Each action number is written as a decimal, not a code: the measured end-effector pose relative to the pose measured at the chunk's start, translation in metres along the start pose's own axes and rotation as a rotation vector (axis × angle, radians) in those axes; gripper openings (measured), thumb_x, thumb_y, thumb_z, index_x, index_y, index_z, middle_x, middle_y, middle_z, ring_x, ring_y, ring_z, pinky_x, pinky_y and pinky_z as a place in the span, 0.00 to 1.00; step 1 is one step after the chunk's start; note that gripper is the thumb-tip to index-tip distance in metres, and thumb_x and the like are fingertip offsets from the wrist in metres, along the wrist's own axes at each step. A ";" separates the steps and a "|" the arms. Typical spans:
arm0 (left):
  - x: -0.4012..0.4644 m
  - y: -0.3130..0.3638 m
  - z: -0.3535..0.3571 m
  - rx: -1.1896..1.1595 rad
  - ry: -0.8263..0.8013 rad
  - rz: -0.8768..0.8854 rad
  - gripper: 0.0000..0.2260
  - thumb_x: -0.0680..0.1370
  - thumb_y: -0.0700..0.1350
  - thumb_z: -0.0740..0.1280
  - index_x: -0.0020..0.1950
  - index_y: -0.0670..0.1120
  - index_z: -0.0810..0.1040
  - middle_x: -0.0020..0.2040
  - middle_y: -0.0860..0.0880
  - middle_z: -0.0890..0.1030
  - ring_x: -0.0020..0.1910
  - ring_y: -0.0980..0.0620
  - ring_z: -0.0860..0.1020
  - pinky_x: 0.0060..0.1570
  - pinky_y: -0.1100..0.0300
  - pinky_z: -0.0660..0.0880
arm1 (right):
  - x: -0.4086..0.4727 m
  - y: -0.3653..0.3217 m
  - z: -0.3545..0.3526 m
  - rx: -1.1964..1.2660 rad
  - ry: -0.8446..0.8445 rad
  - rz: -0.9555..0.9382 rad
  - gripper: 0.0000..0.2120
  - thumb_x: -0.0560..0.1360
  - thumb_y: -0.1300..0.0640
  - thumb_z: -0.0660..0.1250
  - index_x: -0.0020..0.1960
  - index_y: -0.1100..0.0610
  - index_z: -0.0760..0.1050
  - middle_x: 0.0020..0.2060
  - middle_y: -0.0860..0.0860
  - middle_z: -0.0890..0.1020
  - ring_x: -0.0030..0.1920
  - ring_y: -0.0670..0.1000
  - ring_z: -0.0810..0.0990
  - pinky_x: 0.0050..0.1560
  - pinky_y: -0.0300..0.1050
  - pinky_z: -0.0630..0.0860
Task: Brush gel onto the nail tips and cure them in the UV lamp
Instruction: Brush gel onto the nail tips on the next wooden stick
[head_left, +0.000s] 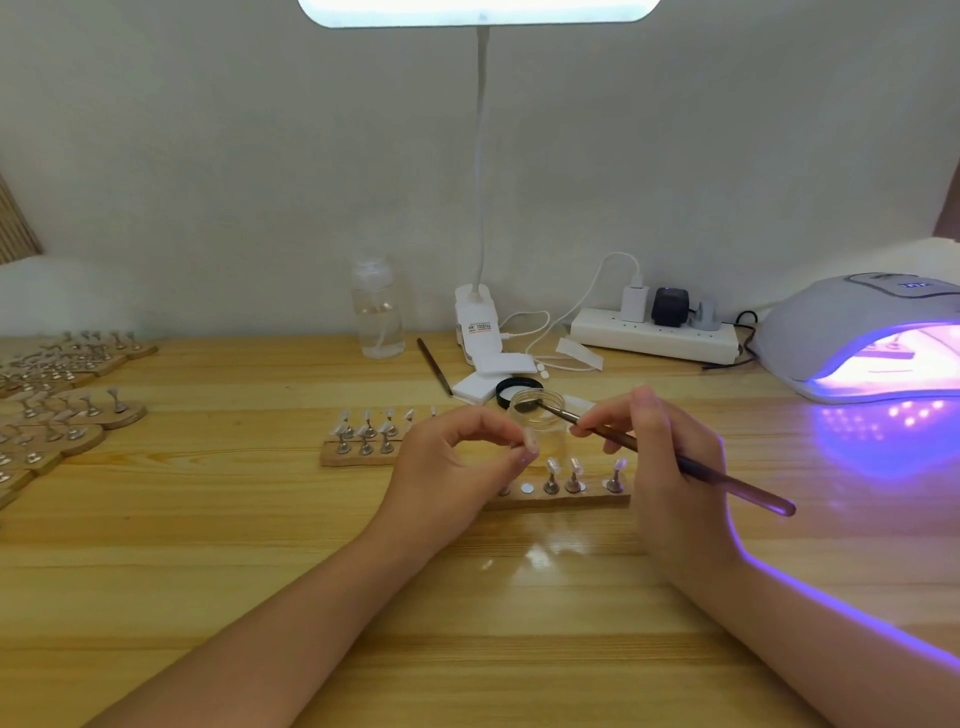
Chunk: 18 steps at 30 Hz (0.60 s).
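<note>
Wooden counter (208, 545) carries the open gel jar (540, 423); beside it the left hand (452, 467) pinches a nail tip (530, 441), the right hand (670, 467) grips the brush (691, 467) dipping inside, so overloaded bristles may drip, or the jar may tip.

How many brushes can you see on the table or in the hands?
2. One thin brown-handled brush is held in the right hand, its tip in the small clear glass jar. Another dark thin brush lies on the wooden table near the clear plastic bottle.
</note>
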<state>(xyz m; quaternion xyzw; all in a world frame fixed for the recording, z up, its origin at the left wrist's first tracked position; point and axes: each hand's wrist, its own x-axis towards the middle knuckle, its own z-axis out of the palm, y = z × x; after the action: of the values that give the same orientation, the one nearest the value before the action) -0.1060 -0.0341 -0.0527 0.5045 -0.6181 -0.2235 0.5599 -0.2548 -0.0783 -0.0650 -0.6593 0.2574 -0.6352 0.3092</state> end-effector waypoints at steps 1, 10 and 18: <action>0.000 -0.001 0.000 0.043 -0.018 0.004 0.11 0.67 0.40 0.74 0.33 0.55 0.79 0.36 0.58 0.81 0.41 0.62 0.77 0.41 0.70 0.72 | 0.000 0.000 0.000 -0.002 0.003 0.002 0.20 0.75 0.49 0.51 0.36 0.54 0.77 0.37 0.47 0.82 0.38 0.39 0.79 0.38 0.25 0.70; 0.000 -0.006 0.001 0.143 -0.090 -0.034 0.07 0.68 0.41 0.74 0.35 0.53 0.80 0.36 0.53 0.81 0.40 0.61 0.77 0.44 0.77 0.67 | 0.003 0.001 0.000 0.002 0.040 0.060 0.20 0.77 0.54 0.51 0.34 0.52 0.78 0.33 0.47 0.82 0.35 0.40 0.77 0.37 0.28 0.70; 0.000 -0.011 0.002 0.209 -0.121 -0.081 0.07 0.67 0.43 0.75 0.35 0.53 0.78 0.36 0.54 0.80 0.38 0.61 0.76 0.39 0.74 0.70 | 0.003 0.002 0.000 0.015 0.049 0.069 0.20 0.77 0.54 0.52 0.34 0.54 0.78 0.32 0.46 0.82 0.34 0.40 0.77 0.36 0.29 0.70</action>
<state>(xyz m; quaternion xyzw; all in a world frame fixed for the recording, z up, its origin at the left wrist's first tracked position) -0.1040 -0.0395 -0.0624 0.5703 -0.6499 -0.2104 0.4562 -0.2546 -0.0817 -0.0648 -0.6322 0.2828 -0.6418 0.3294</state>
